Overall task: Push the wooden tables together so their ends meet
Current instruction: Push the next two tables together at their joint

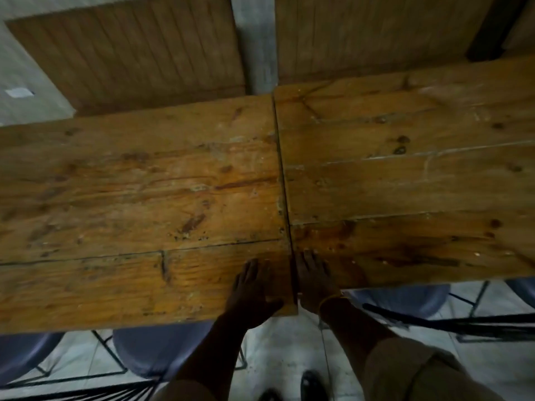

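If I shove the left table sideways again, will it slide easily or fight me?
Probably fights you: the left table is built of thick planks, so likely heavy and stiff. It seems unlikely to tip, being long and broad. The left hand lies flat on worn wood, so the palm may slip before the table moves.

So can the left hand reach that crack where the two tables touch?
Probably yes: the left hand lies flat on the left table, right beside the seam, with nothing in between.

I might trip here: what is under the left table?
Under the left table two blue chair seats on black wire frames poke out; the tabletop hides everything deeper, including the table's legs.
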